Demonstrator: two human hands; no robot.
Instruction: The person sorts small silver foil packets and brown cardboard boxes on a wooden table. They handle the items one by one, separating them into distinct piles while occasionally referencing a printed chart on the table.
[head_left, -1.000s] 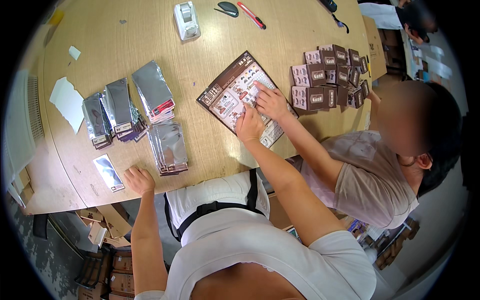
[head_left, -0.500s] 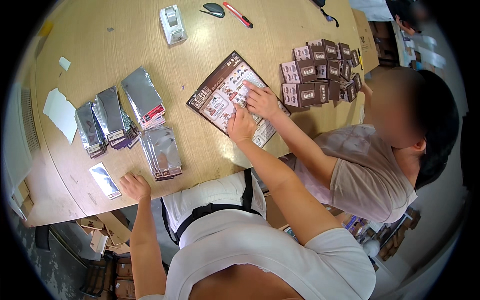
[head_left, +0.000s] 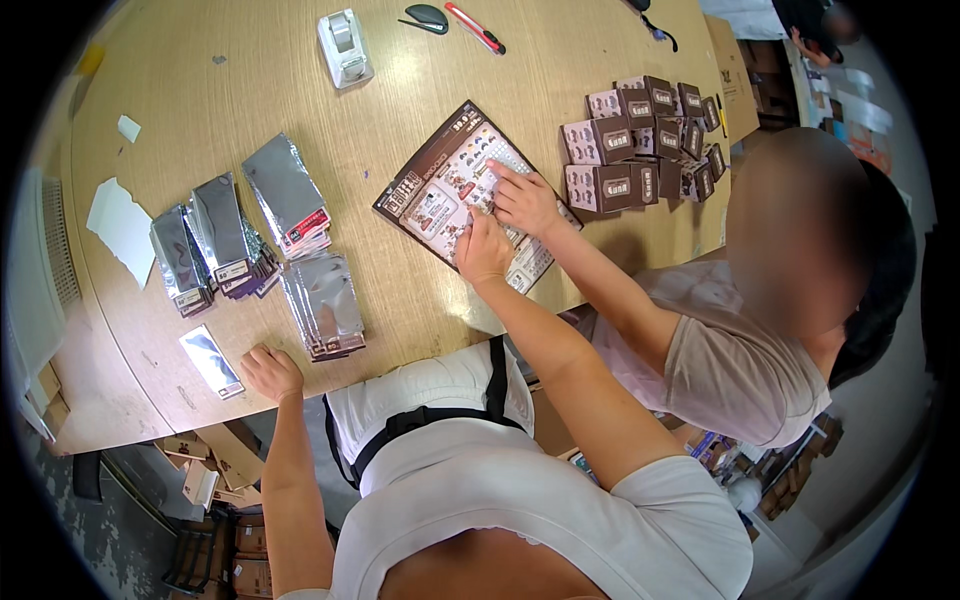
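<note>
A printed brown-and-white sheet lies tilted on the table. My right hand rests on its near part, index finger stretched out against the print and the other fingers curled, holding nothing. Just beyond it, the co-worker's hand also points at the sheet. At the table's front edge my left hand rests in a loose fist, with nothing visible in it. Beside it on the left lies a single shiny silver packet. A stack of silver packets sits to its upper right.
More silver packet stacks lie at left, near a torn white paper. Small brown boxes are piled at right. A white tape dispenser, a dark stapler-like tool and a red cutter lie at the back.
The co-worker's head has leaned slightly toward the table. Both my hands, the co-worker's pointing hand and the sheet stay in place.
</note>
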